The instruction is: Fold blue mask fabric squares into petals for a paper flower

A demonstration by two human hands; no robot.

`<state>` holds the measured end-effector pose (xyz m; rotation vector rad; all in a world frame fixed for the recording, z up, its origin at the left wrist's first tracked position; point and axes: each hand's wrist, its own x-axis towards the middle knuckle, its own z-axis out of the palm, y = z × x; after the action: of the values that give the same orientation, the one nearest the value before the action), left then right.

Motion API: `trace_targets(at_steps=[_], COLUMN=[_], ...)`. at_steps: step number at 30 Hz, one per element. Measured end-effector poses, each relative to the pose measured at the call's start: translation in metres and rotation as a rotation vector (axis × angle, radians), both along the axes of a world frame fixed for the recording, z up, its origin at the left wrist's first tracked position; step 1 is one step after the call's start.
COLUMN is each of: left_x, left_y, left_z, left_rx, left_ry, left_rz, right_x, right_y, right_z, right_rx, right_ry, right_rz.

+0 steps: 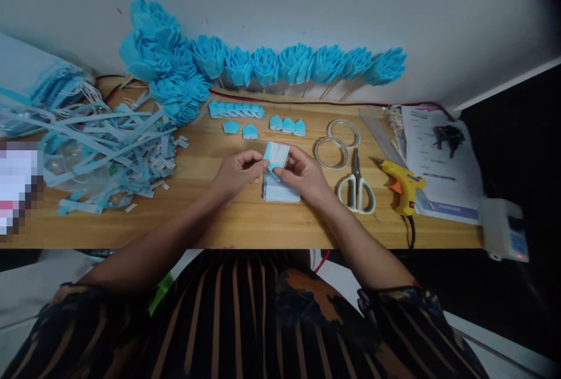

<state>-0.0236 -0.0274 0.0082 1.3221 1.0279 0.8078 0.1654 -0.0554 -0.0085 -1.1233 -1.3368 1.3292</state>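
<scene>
Between my two hands is a small blue and white fabric piece [279, 152], partly folded over. My left hand [239, 173] pinches its left edge with thumb and forefinger. From the other side my right hand [305, 175] grips it, the thumb lying across its lower front. Just below, on the table, lies a stack of pale fabric pieces [281, 192], its upper part hidden by the held piece and my fingers. Farther back are a row of folded blue pieces [236, 110], a shorter row [287, 126] and two single folded pieces [250, 131].
Scissors [357, 189], tape rolls [332, 153] and a yellow glue gun [402, 185] lie to the right, near a printed sheet [438, 162]. Cut strips [114, 145] heap up on the left. Blue fabric flowers [295, 63] on sticks line the wall.
</scene>
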Motion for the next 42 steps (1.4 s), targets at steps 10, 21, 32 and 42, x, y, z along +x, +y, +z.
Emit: trace_targets(at_steps=[10, 21, 32, 42], left_x=[0.0, 0.001, 0.001, -0.001], left_y=[-0.002, -0.005, -0.007, -0.005], left_z=[-0.001, 0.003, 0.002, 0.002], left_rx=[-0.02, 0.03, 0.045, 0.062], left_ry=[0.018, 0.085, 0.08, 0.121], left_rz=[0.015, -0.085, -0.13, -0.136], right_x=[-0.001, 0.003, 0.001, 0.004], right_y=[0.0, -0.002, -0.001, -0.005], right_z=[0.001, 0.015, 0.011, 0.018], right_rx=[0.002, -0.004, 0.069, 0.17], right_ry=[0.002, -0.048, -0.103, -0.185], right_rz=[-0.021, -0.09, -0.176, -0.132])
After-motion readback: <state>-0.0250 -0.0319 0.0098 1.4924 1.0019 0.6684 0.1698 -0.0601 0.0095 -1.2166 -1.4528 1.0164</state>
